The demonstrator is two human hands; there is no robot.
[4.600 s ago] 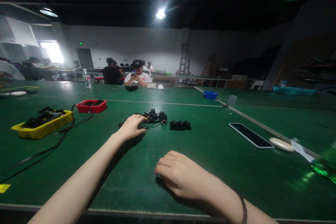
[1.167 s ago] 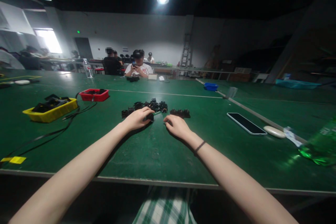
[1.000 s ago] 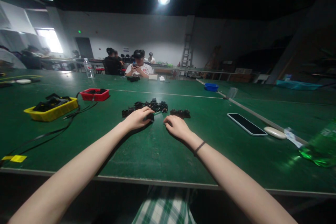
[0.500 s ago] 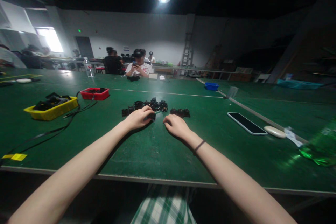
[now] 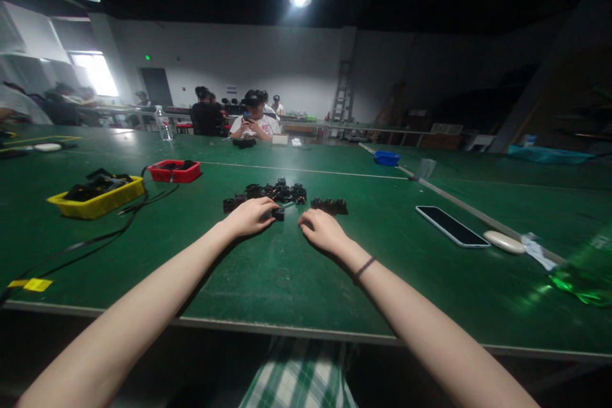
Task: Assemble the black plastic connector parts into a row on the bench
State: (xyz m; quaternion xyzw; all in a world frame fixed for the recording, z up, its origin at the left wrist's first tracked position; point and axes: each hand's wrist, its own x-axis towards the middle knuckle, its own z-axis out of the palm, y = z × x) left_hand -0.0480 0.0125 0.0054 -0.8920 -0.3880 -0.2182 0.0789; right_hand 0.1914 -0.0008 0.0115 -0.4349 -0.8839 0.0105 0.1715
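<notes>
My left hand (image 5: 253, 215) pinches a small black block-shaped part (image 5: 279, 214) at its fingertips, low over the green table. Just beyond it lies a loose pile of small black parts (image 5: 282, 191), whose exact kind is too small to tell. A few more black pieces (image 5: 229, 205) stand at the pile's left end, partly behind my left hand. My right hand (image 5: 322, 229) rests on the table with its fingers loosely bent and nothing visible in them. Behind it is a short row of black parts (image 5: 329, 205), apart from the pile.
On the left stand a yellow tray (image 5: 102, 199) and a red tray (image 5: 184, 173) holding black items, with a black cable (image 5: 129, 220) beside them. To the right lie a phone (image 5: 452, 226), a pale oval object (image 5: 503, 242) and a green bottle (image 5: 586, 268). A person (image 5: 255, 124) sits opposite.
The fingers of my left hand have drawn back slightly to the left, so more of the black part shows. My right hand stays almost in place.
</notes>
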